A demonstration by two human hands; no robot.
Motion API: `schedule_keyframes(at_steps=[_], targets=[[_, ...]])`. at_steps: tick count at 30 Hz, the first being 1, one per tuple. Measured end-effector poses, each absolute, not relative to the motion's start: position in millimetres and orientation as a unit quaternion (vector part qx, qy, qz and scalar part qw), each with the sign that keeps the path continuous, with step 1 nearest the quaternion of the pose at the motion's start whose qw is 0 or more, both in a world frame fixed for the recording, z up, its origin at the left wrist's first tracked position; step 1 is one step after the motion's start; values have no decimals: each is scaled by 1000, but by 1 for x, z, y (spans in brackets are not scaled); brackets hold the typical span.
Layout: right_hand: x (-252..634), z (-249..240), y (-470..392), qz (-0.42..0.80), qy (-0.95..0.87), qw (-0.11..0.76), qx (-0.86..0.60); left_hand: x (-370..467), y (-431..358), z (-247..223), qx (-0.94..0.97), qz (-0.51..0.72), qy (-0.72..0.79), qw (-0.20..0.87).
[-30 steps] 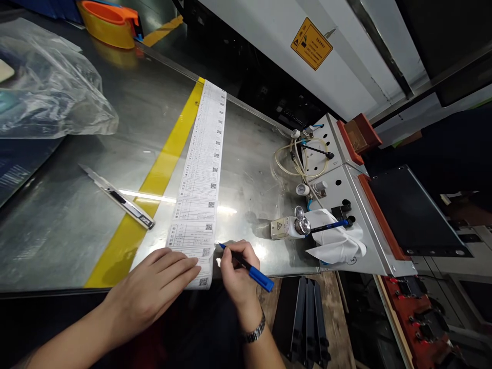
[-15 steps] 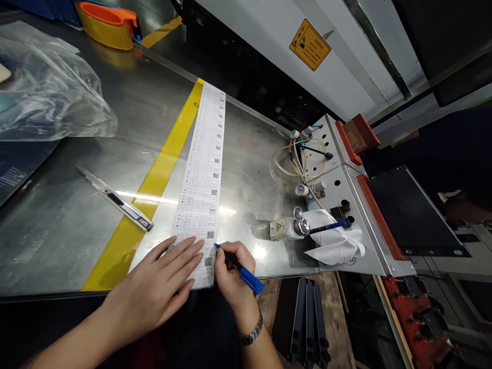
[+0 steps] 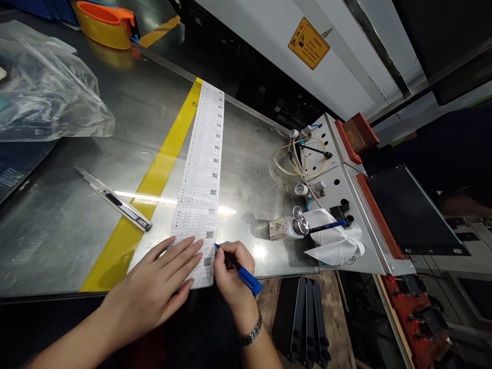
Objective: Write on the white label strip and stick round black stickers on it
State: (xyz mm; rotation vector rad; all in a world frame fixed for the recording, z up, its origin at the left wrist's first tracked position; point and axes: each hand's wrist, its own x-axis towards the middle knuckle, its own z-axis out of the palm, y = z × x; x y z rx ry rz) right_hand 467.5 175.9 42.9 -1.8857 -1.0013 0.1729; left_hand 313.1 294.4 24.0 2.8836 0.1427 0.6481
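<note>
A long strip of printed paper labels with QR codes (image 3: 198,189) runs across the metal tabletop from its front edge towards the back. Flat on the strip's near end lies my left hand (image 3: 157,282), fingers stretched out and holding nothing. My right hand (image 3: 234,271) grips a blue marker pen (image 3: 249,281), whose tip points at the strip's right edge beside the left fingertips. Whether the tip touches the paper I cannot tell. Left of the strip, a utility knife (image 3: 115,200) rests with its blade out, its handle end over the yellow tape (image 3: 154,179).
A clear plastic bag (image 3: 57,92) lies at the left. Behind it stands an orange and yellow tape dispenser (image 3: 103,25). On the right are a white dispenser bottle (image 3: 284,228), a white cloth (image 3: 334,236), and a grey control box (image 3: 346,195) with gauges and tubing.
Both hands and the pen keep nearly the same place on the strip. Only a very slight shift of the whole view shows.
</note>
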Motion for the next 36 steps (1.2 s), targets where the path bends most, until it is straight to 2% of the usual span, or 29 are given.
schedule_keyframes(at_steps=[9, 15, 19, 23, 28, 32, 36], targets=[[468, 42, 174, 102, -379, 501, -771, 312, 293, 25, 968, 222, 52, 105], [467, 45, 173, 118, -342, 513, -778, 302, 294, 20, 960, 235, 14, 153], [467, 45, 173, 118, -345, 511, -778, 310, 293, 25, 964, 228, 55, 127], [467, 43, 173, 111, -367, 507, -772, 318, 289, 30, 953, 235, 99, 163], [468, 41, 174, 91, -401, 484, -773, 315, 288, 29, 963, 219, 77, 139], [468, 43, 175, 68, -415, 476, -773, 315, 287, 29, 948, 237, 110, 179], [467, 43, 174, 93, -398, 489, -771, 316, 288, 30, 961, 221, 84, 141]])
